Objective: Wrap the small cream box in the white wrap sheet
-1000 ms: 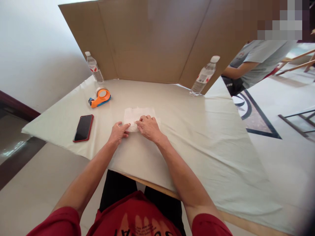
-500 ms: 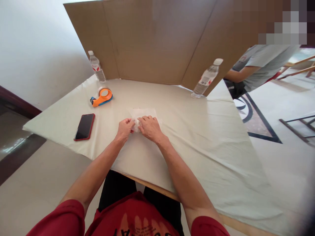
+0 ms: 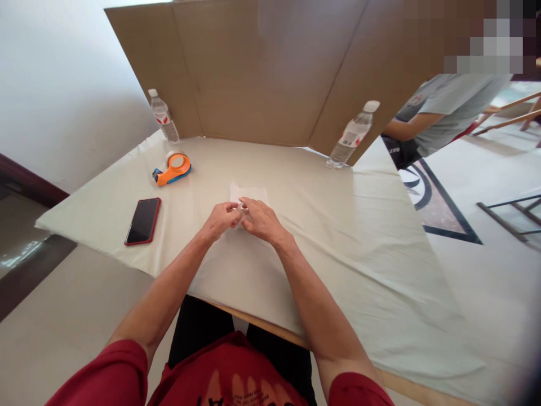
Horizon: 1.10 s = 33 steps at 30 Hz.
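Observation:
A white tissue (image 3: 248,194) lies on the cloth-covered table (image 3: 338,225) in front of me, folded narrow. My left hand (image 3: 220,219) and my right hand (image 3: 262,219) meet over its near edge. Both pinch the tissue between thumb and fingers, and their fingertips almost touch. Most of the tissue's near part is hidden under my hands.
A red-cased phone (image 3: 143,220) lies at the left, an orange tape dispenser (image 3: 173,168) beyond it. Two water bottles (image 3: 164,117) (image 3: 353,134) stand before a cardboard screen (image 3: 270,73). Another person's arm and grey shirt (image 3: 439,110) show at the right.
The tissue has been folded from a wide sheet into a narrower one. My left hand moved right and closed on it, meeting my right hand.

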Available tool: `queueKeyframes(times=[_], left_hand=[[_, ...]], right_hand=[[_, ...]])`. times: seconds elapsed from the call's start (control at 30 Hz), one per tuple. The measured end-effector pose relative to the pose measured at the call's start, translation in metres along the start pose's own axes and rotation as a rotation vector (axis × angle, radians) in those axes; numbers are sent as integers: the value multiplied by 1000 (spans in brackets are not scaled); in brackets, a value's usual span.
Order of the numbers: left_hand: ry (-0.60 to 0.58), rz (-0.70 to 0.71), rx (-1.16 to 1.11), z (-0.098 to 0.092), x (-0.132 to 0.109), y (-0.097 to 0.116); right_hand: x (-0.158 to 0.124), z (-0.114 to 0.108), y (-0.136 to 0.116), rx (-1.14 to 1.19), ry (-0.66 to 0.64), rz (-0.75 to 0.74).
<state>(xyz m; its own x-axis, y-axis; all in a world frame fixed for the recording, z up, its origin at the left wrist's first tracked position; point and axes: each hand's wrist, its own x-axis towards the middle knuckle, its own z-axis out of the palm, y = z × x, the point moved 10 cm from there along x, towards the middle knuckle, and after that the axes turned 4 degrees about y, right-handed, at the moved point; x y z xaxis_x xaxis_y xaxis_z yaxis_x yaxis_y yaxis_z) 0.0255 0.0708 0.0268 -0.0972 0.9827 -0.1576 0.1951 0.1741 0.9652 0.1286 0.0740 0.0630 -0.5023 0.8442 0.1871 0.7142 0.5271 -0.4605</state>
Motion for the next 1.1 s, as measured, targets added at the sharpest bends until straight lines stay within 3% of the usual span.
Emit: queueKeyframes(times=[0.1, 0.2, 0.3, 0.43, 0.67, 0.73, 0.83, 0.9, 0.97, 1.03, 1.1], left_hand=[[-56, 130, 182, 4, -3, 12], [6, 270, 554, 7, -4, 25], [73, 311, 784, 12, -2, 30], [128, 356, 881, 16, -1, 30], [241, 662, 979, 26, -10, 29], [249, 732, 961, 29, -13, 27], [255, 788, 958, 31, -16, 25], [259, 791, 967, 31, -16, 24], [259, 774, 978, 32, -15, 24], [261, 748, 989, 32, -14, 24], [264, 721, 996, 33, -13, 24]], right_hand=[[0, 0, 3, 42, 28, -7], [-1, -1, 6, 100, 64, -27], [-2, -3, 7, 143, 92, -57], [-4, -4, 10, 184, 112, -62], [-5, -4, 12, 209, 161, -42], [-4, -10, 16, 209, 218, -36], [-8, -37, 29, 152, 396, -20], [-15, -61, 48, 109, 529, 50], [-24, -77, 74, 95, 583, 178], [-33, -77, 99, 74, 515, 334], [-44, -63, 118, 55, 354, 475]])
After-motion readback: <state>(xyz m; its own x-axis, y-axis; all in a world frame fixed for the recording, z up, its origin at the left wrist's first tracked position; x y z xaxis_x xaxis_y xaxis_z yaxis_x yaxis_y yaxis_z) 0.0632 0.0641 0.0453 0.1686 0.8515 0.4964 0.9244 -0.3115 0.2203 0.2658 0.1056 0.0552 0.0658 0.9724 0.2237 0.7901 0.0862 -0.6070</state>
